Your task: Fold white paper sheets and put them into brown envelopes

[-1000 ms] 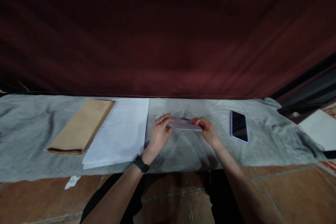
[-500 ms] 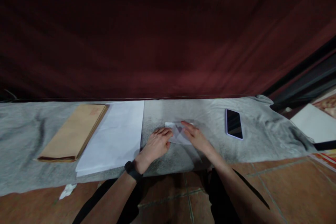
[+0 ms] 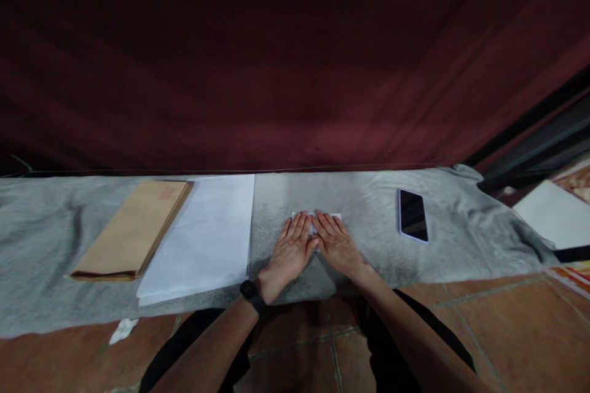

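Observation:
A small folded piece of white paper (image 3: 313, 229) lies on the grey cloth in front of me, mostly covered by my hands. My left hand (image 3: 291, 247) rests flat on its left part, fingers stretched forward, with a dark band on the wrist. Flat on the right part lies my right hand (image 3: 337, 244), its fingers also extended. The two thumbs come close together at the middle of the paper. Only its far edge and a small patch between the hands show.
Left of my hands lie a stack of large white sheets (image 3: 203, 239) and a pile of brown paper envelopes (image 3: 131, 227). A phone (image 3: 413, 215) lies to the right on the grey cloth (image 3: 369, 196). A dark red curtain (image 3: 295, 73) hangs behind. White scrap (image 3: 123, 331) lies on the tiled floor.
My left hand has opened from a curled hold and now lies flat on the paper. My right hand has flattened beside it, and both have moved closer together, covering more paper.

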The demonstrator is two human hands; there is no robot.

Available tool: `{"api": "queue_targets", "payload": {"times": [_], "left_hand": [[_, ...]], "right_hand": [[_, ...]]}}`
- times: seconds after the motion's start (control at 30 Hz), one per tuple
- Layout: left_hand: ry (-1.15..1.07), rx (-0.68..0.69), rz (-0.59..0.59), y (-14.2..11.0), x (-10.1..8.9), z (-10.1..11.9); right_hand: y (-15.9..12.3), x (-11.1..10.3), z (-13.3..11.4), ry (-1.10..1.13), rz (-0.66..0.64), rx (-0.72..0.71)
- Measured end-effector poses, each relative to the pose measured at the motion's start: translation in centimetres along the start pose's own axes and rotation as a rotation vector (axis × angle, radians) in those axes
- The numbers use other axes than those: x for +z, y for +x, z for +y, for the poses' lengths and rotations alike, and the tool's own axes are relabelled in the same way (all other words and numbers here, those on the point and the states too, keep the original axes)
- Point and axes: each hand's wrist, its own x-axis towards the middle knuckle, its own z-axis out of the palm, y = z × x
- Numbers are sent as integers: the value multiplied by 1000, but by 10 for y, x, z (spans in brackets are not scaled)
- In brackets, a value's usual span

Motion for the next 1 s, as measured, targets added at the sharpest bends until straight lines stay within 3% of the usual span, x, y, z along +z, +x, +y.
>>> {"api": "queue_targets", "payload": {"times": [0.13,0.6,1.0], "left_hand": [[37,-13,8,-3,6,-2],[87,-32,-21,-1,1,1],[95,-60,-28,5,-12,6]], "right_hand": [[-3,0,6,-23,1,33],[-22,-12,41,-100,-50,124],[-16,-14,19,-91,-37,56]]}}
